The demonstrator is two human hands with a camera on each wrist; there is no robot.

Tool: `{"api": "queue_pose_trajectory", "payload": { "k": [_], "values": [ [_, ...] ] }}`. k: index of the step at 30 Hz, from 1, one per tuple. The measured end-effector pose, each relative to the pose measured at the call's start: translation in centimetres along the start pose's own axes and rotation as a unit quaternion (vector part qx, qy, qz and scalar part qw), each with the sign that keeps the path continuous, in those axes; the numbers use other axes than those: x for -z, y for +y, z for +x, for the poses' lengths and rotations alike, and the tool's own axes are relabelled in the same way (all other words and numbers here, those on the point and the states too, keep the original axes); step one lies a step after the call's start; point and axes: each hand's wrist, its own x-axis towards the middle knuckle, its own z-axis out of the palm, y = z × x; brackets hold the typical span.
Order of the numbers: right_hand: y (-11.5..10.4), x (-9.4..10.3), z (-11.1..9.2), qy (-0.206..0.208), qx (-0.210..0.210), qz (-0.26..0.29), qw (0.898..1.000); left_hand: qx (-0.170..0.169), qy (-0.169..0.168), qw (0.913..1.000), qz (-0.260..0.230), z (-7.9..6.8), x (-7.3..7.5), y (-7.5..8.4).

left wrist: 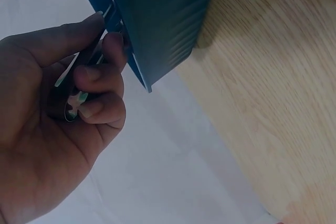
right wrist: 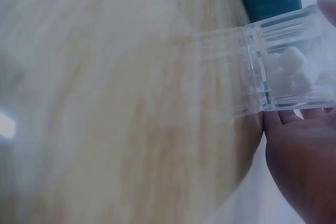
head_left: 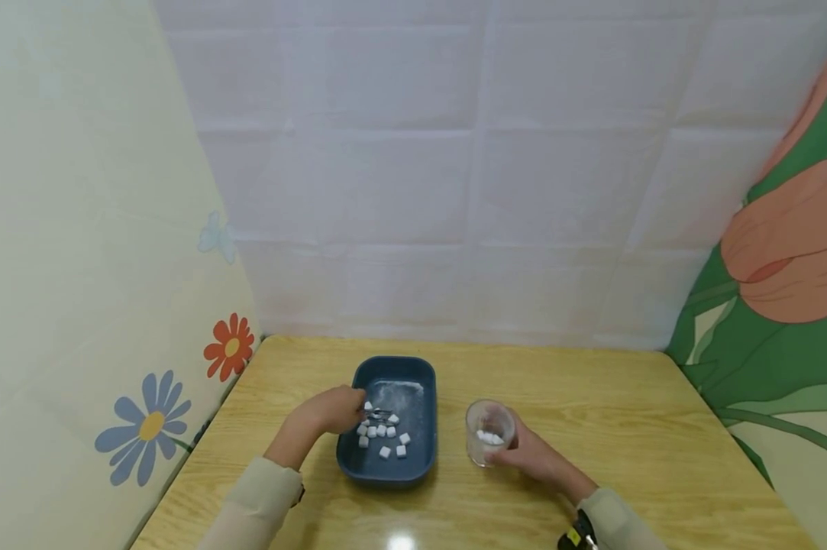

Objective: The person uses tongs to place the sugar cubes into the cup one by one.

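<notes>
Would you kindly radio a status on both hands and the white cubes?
Left hand holding metal tongs, reaching into blue tray. White cubes in tray. Right hand gripping clear glass, white pieces inside. No obstruction seen.

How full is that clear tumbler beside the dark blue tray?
Partly full: the head view shows white cubes lying low inside the clear tumbler, well below its rim. I cannot tell how many.
</notes>
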Motion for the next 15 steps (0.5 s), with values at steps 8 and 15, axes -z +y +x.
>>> {"api": "queue_pose_trajectory", "payload": {
  "k": [8,15],
  "values": [
    [0.47,0.05,0.13,-0.004,0.007,0.002,1.000,0.004,-0.002,1.0000,0.008,-0.05,0.02,0.21],
    [0.35,0.06,0.10,-0.002,0.019,-0.002,1.000,-0.007,0.000,0.9999,0.015,-0.16,0.20,0.17]
  ]
}}
